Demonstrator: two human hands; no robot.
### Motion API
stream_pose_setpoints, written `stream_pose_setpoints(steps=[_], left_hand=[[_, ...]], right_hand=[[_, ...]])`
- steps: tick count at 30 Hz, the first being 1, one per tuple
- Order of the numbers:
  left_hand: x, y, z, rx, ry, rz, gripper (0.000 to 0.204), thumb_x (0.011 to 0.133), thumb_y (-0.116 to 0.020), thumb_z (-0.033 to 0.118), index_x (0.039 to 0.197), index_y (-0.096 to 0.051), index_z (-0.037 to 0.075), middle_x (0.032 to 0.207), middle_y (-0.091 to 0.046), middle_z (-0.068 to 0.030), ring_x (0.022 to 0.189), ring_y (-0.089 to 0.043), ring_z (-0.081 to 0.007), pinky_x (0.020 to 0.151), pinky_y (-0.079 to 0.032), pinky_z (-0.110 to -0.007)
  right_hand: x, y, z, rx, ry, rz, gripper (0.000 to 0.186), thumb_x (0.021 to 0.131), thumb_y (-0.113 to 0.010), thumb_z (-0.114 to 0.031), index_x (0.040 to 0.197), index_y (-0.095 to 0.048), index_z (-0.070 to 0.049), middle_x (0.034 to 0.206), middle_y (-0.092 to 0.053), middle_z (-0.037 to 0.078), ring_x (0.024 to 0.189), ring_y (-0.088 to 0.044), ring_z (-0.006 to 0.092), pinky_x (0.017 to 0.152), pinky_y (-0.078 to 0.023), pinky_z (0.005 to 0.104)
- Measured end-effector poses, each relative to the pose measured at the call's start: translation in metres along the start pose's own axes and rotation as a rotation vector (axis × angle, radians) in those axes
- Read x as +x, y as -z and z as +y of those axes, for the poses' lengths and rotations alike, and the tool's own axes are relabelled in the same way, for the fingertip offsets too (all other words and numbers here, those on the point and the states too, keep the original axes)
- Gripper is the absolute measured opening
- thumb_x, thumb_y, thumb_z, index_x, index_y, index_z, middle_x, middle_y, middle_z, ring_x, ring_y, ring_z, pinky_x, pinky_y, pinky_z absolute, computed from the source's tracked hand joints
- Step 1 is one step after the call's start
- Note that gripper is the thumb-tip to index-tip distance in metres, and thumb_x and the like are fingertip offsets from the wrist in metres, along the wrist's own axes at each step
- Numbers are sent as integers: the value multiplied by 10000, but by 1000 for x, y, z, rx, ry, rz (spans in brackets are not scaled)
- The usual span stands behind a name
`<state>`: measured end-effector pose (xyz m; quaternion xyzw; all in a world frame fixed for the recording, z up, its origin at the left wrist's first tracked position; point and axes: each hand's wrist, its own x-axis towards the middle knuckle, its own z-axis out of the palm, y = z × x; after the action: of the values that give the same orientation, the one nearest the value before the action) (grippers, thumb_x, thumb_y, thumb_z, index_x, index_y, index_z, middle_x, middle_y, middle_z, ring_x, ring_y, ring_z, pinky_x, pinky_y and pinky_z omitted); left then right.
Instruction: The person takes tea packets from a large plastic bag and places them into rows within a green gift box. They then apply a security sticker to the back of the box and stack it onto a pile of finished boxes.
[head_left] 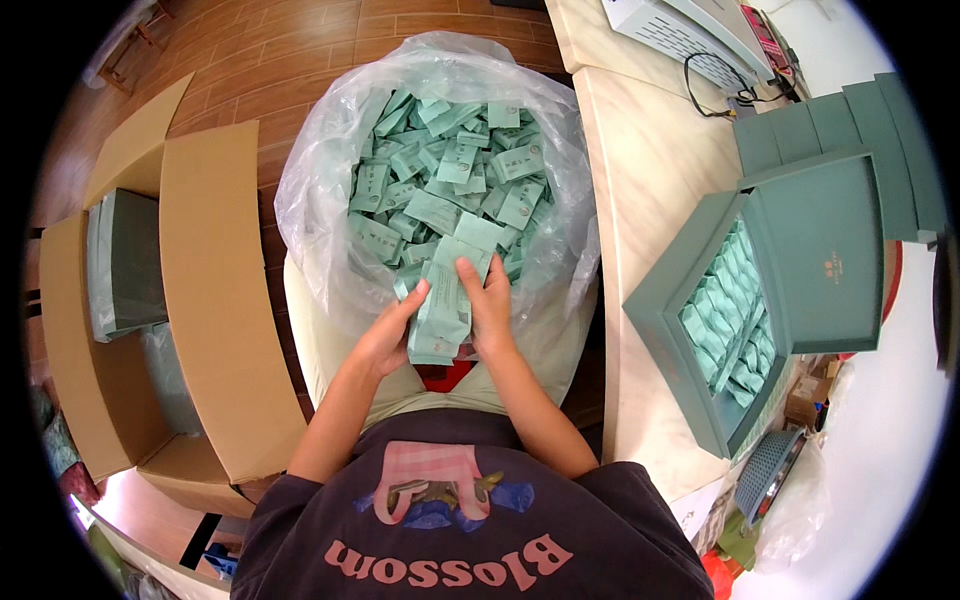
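Note:
Several pale green sachets are held together as a stack between my two hands, at the near edge of a big clear plastic bag. My left hand is closed on the stack's left side, its thumb along the edge. On the right side, my right hand grips the same stack with the thumb on top; its other fingers are partly hidden. Inside the bag lies a heap of loose green sachets, some with the printed side up.
On the marble-patterned table to the right, an open green gift box holds rows of sachets. Stacked green boxes and a white device stand farther back. An open cardboard carton with plastic-wrapped green boxes sits at left.

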<state>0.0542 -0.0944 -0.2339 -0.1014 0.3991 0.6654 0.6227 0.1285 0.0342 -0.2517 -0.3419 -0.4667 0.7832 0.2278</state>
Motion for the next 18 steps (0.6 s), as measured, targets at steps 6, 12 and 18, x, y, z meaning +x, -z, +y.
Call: stream_pose_setpoints(steps=[6,12,18], left_hand=[[-1,9,-6,-27,65,-47,600,970,-464,478,1392,-389,57,1318,-524,-89,1181,-537,-229,987,-453,-427],[5,1,-10,-70,74,-152,630,981,-321,563,1393,-410,94,1303,-539,-100,1142,-565,-248,973,-456,-421],[-1,-3,-5,-100,19,-13,690,944,-327,637,1359,-448,99,1163,-603,-89,934,-622,-204,820,-525,-365]], right_hand=[[12,1,-13,-151,180,79,361,901,-666,-270,1096,-512,-8,1069,-614,79,947,-563,141,848,-445,288],[15,1,-12,-262,226,84,364,902,-665,-272,1096,-512,-5,1068,-618,92,944,-568,155,846,-451,298],[26,4,-5,-334,168,-22,385,897,-668,-254,1152,-536,2,1102,-619,90,959,-569,158,853,-453,300]])
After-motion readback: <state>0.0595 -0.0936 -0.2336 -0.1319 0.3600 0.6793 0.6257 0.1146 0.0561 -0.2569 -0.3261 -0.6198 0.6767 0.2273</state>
